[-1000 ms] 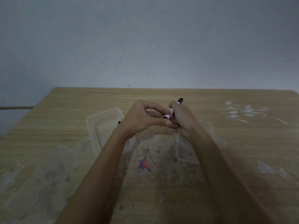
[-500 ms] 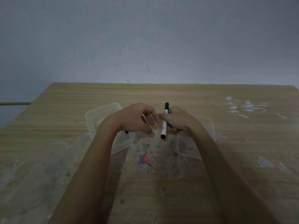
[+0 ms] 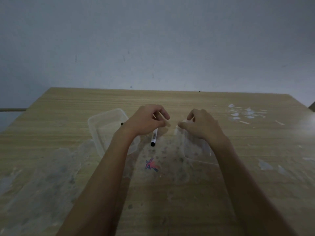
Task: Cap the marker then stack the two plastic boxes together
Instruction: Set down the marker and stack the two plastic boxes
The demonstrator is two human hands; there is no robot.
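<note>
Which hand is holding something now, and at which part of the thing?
The left hand holds the marker by its upper end; the lower end hangs free. The right hand appears empty.

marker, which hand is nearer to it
Left. The left hand is right over the marker, hiding its upper end; the right hand is apart, over the right box.

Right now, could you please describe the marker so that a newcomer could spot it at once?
Start at the wooden table, then find the two clear boxes, left box and right box. Between them, poking out beneath the left hand, is the marker: a thin white barrel with a black end, the only opaque stick there.
</note>
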